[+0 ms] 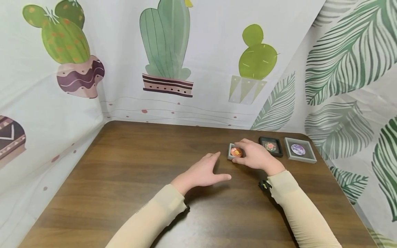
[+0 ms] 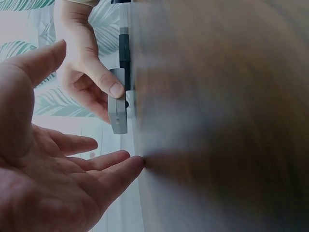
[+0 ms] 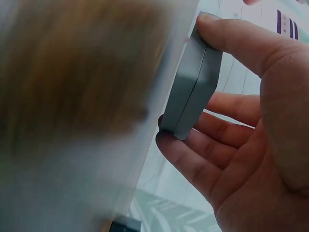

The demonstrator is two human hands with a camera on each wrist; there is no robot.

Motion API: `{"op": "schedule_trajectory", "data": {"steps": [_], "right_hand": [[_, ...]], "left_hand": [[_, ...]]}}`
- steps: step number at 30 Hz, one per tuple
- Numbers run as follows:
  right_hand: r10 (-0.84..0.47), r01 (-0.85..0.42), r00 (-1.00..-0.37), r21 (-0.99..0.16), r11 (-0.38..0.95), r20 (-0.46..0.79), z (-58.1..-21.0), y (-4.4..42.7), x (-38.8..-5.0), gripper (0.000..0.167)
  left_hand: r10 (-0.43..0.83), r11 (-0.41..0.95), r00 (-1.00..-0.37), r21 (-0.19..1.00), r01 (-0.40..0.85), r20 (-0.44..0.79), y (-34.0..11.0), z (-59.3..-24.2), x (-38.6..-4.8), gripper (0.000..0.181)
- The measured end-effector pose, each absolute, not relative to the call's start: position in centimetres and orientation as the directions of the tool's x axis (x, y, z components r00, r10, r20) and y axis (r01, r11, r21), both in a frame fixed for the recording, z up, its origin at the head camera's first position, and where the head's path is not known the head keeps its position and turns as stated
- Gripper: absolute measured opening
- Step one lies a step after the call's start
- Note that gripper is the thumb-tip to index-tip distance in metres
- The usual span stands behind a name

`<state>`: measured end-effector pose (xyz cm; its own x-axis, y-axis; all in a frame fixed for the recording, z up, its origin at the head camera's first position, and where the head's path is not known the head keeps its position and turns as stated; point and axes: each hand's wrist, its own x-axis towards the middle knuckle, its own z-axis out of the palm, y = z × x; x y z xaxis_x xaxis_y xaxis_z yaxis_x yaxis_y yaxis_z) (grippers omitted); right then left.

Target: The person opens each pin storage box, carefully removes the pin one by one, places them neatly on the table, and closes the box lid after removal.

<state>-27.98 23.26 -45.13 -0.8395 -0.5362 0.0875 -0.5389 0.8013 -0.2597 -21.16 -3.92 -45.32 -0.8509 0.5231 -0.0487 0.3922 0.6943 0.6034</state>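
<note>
Between thumb and fingers, my right hand (image 1: 255,155) grips a small grey square display frame (image 1: 230,152) with a round orange-red piece (image 1: 236,152) at its middle. In the right wrist view the thumb lies at one end of the grey frame (image 3: 190,82) and the fingers at the other, close over the tabletop; whether it touches the wood I cannot tell. My left hand (image 1: 201,172) is to the left of it, thumb and fingers spread, holding nothing. The left wrist view shows this left hand (image 2: 53,164) palm on, apart from the grey frame (image 2: 117,108).
Right of my right hand lies a black square frame (image 1: 280,151) with a pink flower design. Beyond it is a larger grey frame (image 1: 305,159) holding a purple disc. The brown wooden table (image 1: 139,155) ends against a cactus-and-leaf printed cloth (image 1: 211,51).
</note>
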Motion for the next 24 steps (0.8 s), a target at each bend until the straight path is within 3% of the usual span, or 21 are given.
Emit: {"op": "schedule_trajectory", "data": {"steps": [10, 24], "right_hand": [[-0.591, -0.615, -0.788, -0.197, 0.763, 0.170, -44.8, 20.5, -26.8, 0.070], [-0.594, -0.621, -0.783, -0.170, 0.765, 0.185, -44.5, 18.5, -24.7, 0.071]], "left_hand": [[0.505, 0.721, -0.861, 0.580, 0.379, -0.064, -7.2, -45.4, -20.5, 0.112], [0.517, 0.725, -0.853, 0.565, 0.394, -0.067, -10.2, -45.1, -19.3, 0.111]]}}
